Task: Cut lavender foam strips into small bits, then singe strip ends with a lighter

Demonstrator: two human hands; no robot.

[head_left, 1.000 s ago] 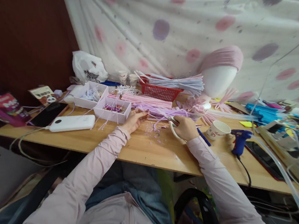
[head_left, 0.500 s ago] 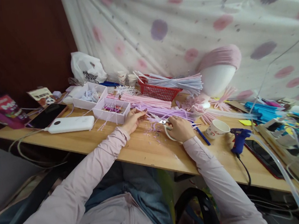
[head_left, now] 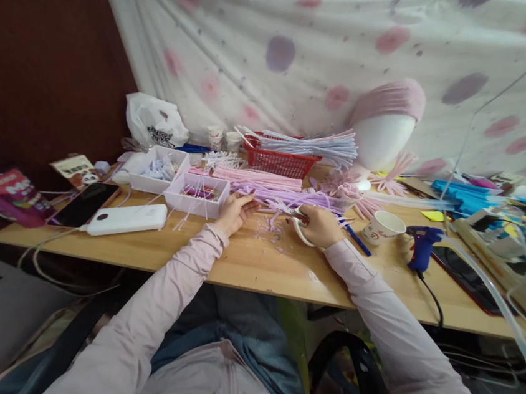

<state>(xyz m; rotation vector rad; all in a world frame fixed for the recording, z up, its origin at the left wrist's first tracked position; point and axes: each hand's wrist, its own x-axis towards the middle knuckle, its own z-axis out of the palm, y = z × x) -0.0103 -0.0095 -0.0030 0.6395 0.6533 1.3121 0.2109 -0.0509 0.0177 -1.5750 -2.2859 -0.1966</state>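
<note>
My right hand [head_left: 319, 226] is closed round the white handles of a pair of scissors [head_left: 298, 227], its blades pointing left into a heap of lilac pipe cleaners [head_left: 291, 195] on the wooden table [head_left: 232, 263]. My left hand [head_left: 234, 212] rests on the table with fingers curled, pinching the left ends of those lilac pipe cleaners. Small lilac clippings [head_left: 266, 229] lie scattered between my two hands. A bundle of pink pipe cleaners [head_left: 261, 177] lies just behind the lilac ones.
White trays [head_left: 197, 192] of small parts, a white power bank [head_left: 127, 219] and a phone [head_left: 85, 203] sit to the left. A red basket [head_left: 282, 160], a paper cup [head_left: 383, 227], a blue glue gun [head_left: 419, 244] and a cluttered pile are right.
My right hand with the scissors has shifted slightly left along the lilac pipe cleaners. My left hand has stayed in place on them.
</note>
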